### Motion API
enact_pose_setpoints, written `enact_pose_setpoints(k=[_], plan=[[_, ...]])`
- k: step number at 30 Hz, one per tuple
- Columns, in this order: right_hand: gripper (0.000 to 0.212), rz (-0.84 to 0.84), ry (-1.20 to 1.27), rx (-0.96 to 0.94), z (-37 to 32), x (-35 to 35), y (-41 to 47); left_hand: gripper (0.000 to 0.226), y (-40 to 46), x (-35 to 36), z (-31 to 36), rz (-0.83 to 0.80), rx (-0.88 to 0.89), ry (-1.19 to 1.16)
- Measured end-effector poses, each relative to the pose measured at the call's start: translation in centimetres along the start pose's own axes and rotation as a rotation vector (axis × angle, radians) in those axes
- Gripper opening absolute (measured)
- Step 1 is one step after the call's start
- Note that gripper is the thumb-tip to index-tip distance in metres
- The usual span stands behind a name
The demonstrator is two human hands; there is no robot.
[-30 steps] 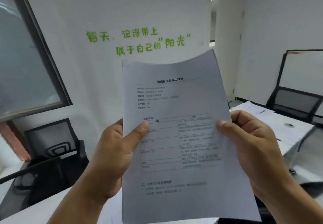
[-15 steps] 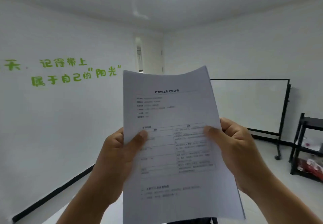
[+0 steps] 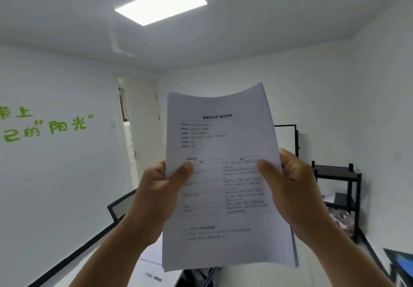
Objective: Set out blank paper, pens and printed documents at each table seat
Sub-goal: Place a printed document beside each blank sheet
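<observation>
The stack of printed documents [image 3: 225,175] is being held upright in mid-air, near the camera and above the tabletop [image 3: 154,262], with its top edge bowing backward. The left hand [image 3: 156,197] is clamping the left margin, thumb on the printed face; the right hand [image 3: 290,192] is clamping the right margin in the same manner. The stack is judged light, thin and flexible: it will sag unless supported along both side edges, and the sheets may slide apart when fanned. One stack is visible; the sheet count cannot be determined. On the tabletop below, what appear to be further sheets are lying flat. At the far right, one black shelf rack [image 3: 337,186] is standing against the wall.
</observation>
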State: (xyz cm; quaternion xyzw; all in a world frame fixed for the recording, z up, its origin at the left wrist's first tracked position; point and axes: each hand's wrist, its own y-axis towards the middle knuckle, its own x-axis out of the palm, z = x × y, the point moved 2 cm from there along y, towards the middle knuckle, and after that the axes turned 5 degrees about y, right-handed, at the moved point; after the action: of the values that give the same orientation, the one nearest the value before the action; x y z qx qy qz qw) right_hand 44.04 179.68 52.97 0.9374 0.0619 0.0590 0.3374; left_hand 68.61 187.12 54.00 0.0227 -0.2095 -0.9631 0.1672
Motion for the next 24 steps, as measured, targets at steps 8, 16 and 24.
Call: enact_pose_setpoints(k=[8, 16, 24], plan=[[0.014, 0.053, -0.207, -0.197, 2.1, -10.3, 7.2, 0.017, 6.8, 12.0, -1.4, -0.029, 0.093, -0.011], [0.016, 0.141, -0.308, -0.242, 5.1, -16.2, 12.7, 0.017, 13.4, 20.1, -3.9, 0.000, 0.197, 0.078], [0.003, 0.102, -0.363, -0.176, 12.9, -18.2, 19.3, 0.036, 22.7, 25.0, -9.9, -0.085, 0.277, 0.174]])
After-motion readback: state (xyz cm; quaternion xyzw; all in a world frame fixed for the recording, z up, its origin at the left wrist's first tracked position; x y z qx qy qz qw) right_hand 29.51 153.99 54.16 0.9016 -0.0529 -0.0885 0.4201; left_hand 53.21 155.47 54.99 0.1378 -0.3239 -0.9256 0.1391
